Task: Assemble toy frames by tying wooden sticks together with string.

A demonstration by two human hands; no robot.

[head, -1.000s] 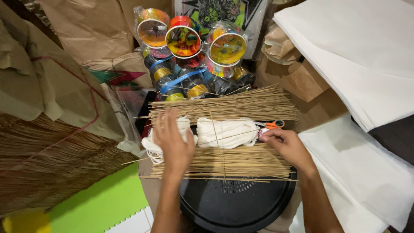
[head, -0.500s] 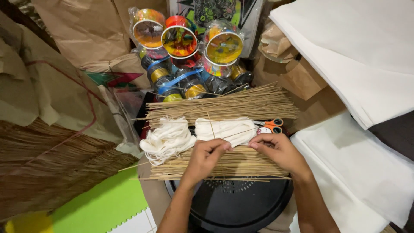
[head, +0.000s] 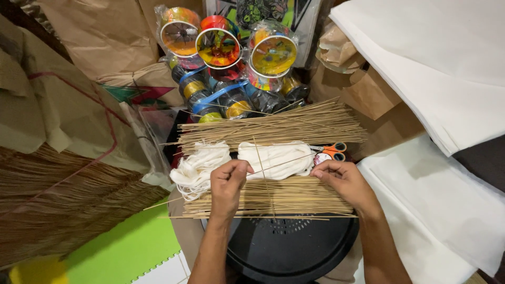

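Note:
My left hand [head: 227, 184] and my right hand [head: 344, 179] rest over a flat pile of thin bamboo sticks [head: 273, 197] lying on a black round lid [head: 294, 247]. A single thin stick [head: 281, 164] runs slantwise between the two hands; the left fingers pinch its lower end and the right fingers touch its upper end. One more stick [head: 263, 173] stands crosswise over the pile. Behind the hands lie two bundles of white string [head: 236, 160] and a second pile of sticks [head: 273, 129].
Orange-handled scissors [head: 331, 150] lie by the right hand. Colourful spools wrapped in plastic [head: 221, 47] stand at the back. Brown paper bags [head: 63, 115], a broom-like straw bundle [head: 58, 210], a green foam mat [head: 121, 255] lie left; white paper sheets [head: 436, 68] right.
My left hand left the white string bundle at the left and came to the middle of the stick pile. Both hands now hold one thin stick between them.

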